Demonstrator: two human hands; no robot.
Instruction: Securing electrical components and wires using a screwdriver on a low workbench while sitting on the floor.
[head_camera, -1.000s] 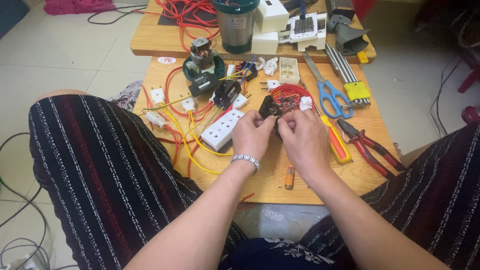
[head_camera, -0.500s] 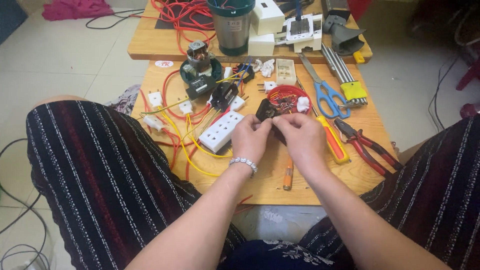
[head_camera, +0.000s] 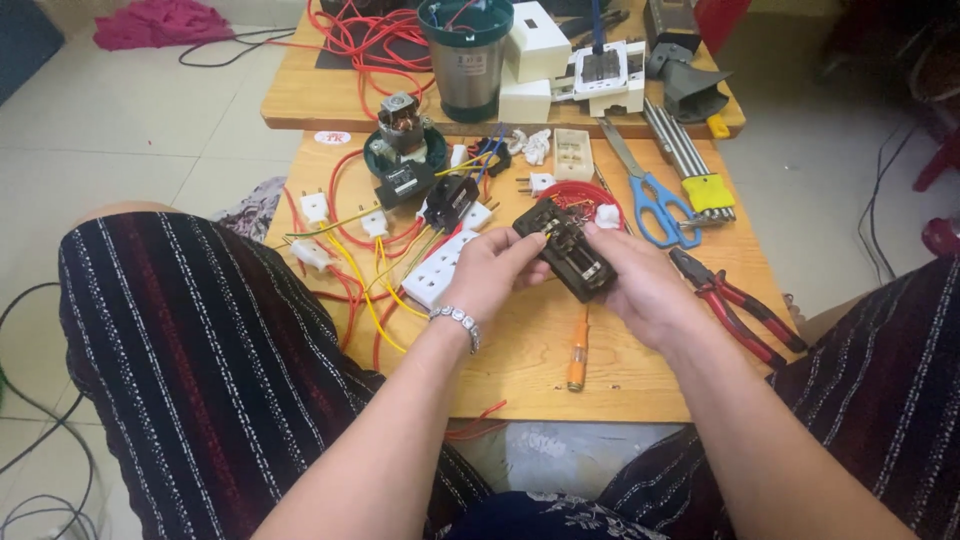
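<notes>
Both hands hold a black rectangular electrical part (head_camera: 566, 248) above a low wooden table (head_camera: 520, 360). My left hand (head_camera: 487, 272), with a silver bracelet at the wrist, grips its near left side. My right hand (head_camera: 640, 285) supports it from the right and below, thumb on top. Just left of my left hand lies a white socket strip (head_camera: 432, 272) with yellow and red wires (head_camera: 365, 290) running from it. An orange-handled screwdriver (head_camera: 577, 350) lies on the table under the hands.
Red-handled pliers (head_camera: 735, 305) and blue scissors (head_camera: 655, 200) lie to the right. A small motor (head_camera: 400, 150), white plugs and a red dish (head_camera: 585, 197) sit further back. A second table (head_camera: 300, 100) behind holds a steel cylinder (head_camera: 466, 55) and white boxes.
The hands have lifted the black part up off the table area and turned it so its long face shows. The view has shifted slightly.
</notes>
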